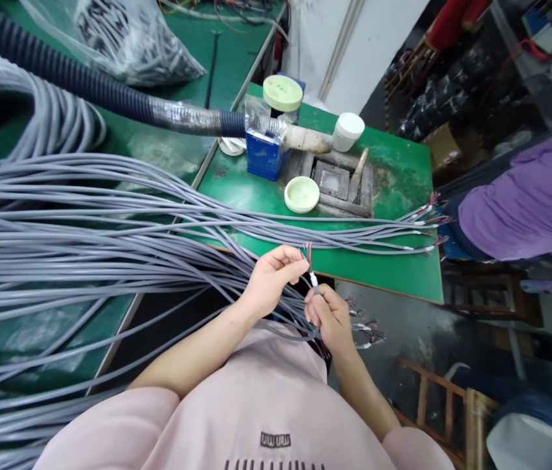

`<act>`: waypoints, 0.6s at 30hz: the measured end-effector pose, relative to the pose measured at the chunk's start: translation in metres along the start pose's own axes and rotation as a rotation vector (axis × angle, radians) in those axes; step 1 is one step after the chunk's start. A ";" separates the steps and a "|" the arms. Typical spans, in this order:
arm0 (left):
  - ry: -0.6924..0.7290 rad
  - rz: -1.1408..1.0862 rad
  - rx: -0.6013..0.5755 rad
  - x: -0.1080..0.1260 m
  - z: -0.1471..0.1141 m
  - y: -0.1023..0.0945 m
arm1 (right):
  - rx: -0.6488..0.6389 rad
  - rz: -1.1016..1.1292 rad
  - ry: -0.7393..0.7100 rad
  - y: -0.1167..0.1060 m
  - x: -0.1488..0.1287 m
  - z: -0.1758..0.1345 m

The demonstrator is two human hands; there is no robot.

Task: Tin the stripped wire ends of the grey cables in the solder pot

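Note:
Just past the table's front edge, my right hand [331, 318] is closed around the end of a grey cable [316, 289]. A white sleeve [314, 279] sits where the cable's jacket ends. From it fan thin coloured wires [308, 251], some red and some dark, pointing away from me. My left hand [276, 277] pinches at these wires with thumb and forefinger. Many more grey cables [256, 228] run from the left across the table, their stripped ends [432, 222] lying near its right side. Further cable ends [367, 329] hang below, beside my right hand.
A solder pot [335, 181] with a brush [358, 175] is set in the green table [398, 261]. Near it are a pale green dish [301, 194], a white tub [348, 132] and a black extraction hose [109, 91]. People in purple [535, 189] and dark clothes are at the right.

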State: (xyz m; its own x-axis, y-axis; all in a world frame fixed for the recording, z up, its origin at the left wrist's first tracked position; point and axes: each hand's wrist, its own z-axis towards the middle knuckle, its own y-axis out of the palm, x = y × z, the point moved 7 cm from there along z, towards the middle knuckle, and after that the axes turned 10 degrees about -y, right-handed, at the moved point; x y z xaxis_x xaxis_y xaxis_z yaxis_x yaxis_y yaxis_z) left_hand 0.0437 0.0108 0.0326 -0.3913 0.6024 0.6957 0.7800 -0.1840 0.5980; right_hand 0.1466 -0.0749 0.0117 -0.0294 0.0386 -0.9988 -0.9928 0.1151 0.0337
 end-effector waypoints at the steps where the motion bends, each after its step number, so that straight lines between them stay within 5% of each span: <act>1: -0.036 -0.054 -0.024 -0.004 0.000 0.000 | 0.001 -0.040 -0.015 -0.001 -0.002 -0.001; 9: -0.273 -0.322 -0.343 -0.027 -0.002 0.014 | -0.082 -0.501 -0.225 0.004 -0.028 -0.004; 18: -0.215 -0.268 -0.325 -0.023 -0.001 0.003 | -0.108 -0.535 -0.296 0.007 -0.034 -0.003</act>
State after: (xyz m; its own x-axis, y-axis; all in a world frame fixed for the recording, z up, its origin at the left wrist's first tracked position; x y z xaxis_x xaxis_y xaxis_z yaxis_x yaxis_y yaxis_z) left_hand 0.0542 -0.0042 0.0190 -0.4213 0.8029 0.4218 0.4583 -0.2128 0.8629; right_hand 0.1399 -0.0784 0.0454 0.4936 0.2791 -0.8237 -0.8677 0.0942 -0.4881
